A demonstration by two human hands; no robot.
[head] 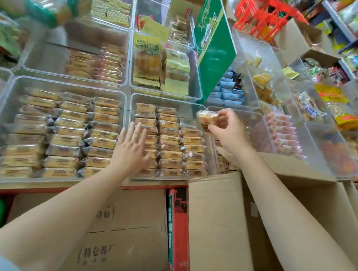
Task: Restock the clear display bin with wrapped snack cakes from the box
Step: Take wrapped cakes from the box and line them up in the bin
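The right hand (227, 128) pinches one wrapped snack cake (204, 118) between thumb and curled fingers, holding it in the air just above the far right corner of the clear display bin (168, 99). The left hand (130, 146) is spread flat with straight fingers, pressing on the left column of cakes inside that same bin, near its left wall. The bin sits at the near edge of the desk (43, 186) and already carries three columns of stacked cakes (the right column stops short of the far wall, leaving a bare patch there). Just to its left, a wider clear bin (56, 83) is filled with similar yellow-wrapped cakes in three rows. The open cardboard box (215, 212) stands near the person, below the right forearm, its flap leaning against the desk edge; what lies inside is hidden by the arm. A closed printed carton (125, 226) sits left of it, with a red flat pack (178, 228) wedged between the two. A green carton (214, 42) tilts across the far bins.
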